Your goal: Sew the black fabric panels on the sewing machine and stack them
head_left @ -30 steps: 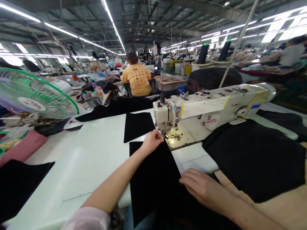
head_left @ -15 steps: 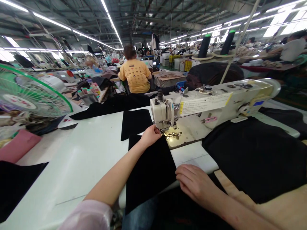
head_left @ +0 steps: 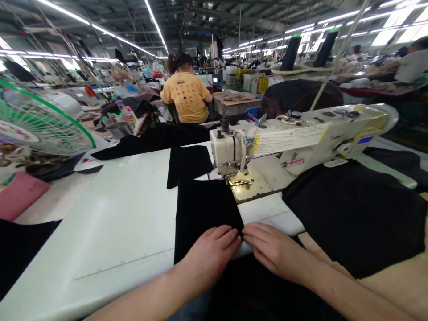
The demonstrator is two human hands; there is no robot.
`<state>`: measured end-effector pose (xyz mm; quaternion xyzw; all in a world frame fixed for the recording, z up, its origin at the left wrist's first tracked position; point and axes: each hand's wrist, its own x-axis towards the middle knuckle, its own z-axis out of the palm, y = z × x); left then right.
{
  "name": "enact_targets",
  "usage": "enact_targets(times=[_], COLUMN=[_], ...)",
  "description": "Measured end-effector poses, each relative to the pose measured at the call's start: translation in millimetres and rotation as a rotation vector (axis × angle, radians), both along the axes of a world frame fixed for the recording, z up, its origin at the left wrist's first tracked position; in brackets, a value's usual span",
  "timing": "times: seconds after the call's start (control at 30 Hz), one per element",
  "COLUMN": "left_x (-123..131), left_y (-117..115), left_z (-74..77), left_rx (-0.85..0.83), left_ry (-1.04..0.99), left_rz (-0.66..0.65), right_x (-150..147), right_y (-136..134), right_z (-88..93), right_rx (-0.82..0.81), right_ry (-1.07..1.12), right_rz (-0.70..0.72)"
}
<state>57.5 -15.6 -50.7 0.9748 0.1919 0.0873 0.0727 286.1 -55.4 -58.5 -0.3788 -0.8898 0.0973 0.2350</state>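
Worktable: pale, smooth top [head_left: 133, 200]; cloth should slide over it easily.
Sewing machine: its head [head_left: 229, 151] stands just beyond the fabric's far edge and bars a straight push that way, while its arm [head_left: 290, 138] runs off to the right.
Right-side black cloth: a broad piece [head_left: 354, 214] lies near the right forearm and could catch a sleeve or snag.
Black fabric panel: lies on the table before the machine [head_left: 203, 205], near end toward the lap. Probably light, soft and limp, not fragile, prone to creasing; best held by the right edge, kept flat with spread fingers.
Smaller black panel: left of the machine head [head_left: 189, 165], close to the larger one.
Left hand: fingers bent on the panel's right edge [head_left: 214, 249]; pinch or mere rest, cannot tell.
Right hand: fingertips at that same edge [head_left: 267, 245], thumb hidden, grip unclear.
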Motion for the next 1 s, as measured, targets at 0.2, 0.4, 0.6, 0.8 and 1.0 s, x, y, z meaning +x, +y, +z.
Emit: enact_targets(times=[0.2, 0.4, 0.6, 0.8, 1.0], left_x=[-2, -4, -4, -1, -3], left_y=[45, 83, 120, 142, 148], left_z=[-2.5, -1.6, -3.4, -4.9, -16.1], left_rx=[0.018, -0.006, -0.006, -0.011, -0.049], left_ry=[-0.029, -0.096, -0.115, -0.116, -0.191], left_rz=[-0.02, 0.016, 0.067, 0.145, 0.408], right_x=[1, -1, -7, -13, -15], right_y=[40, 79, 112, 115, 90], right_z=[-5.8, -7.4, -7.1, -16.0, -23.8], right_rx=[-0.009, 0.073, 0.097, 0.106, 0.127], right_ry=[0.025, -0.084, -0.151, -0.105, -0.009], right_rz=[0.0, -0.088, -0.182, -0.28, -0.314])
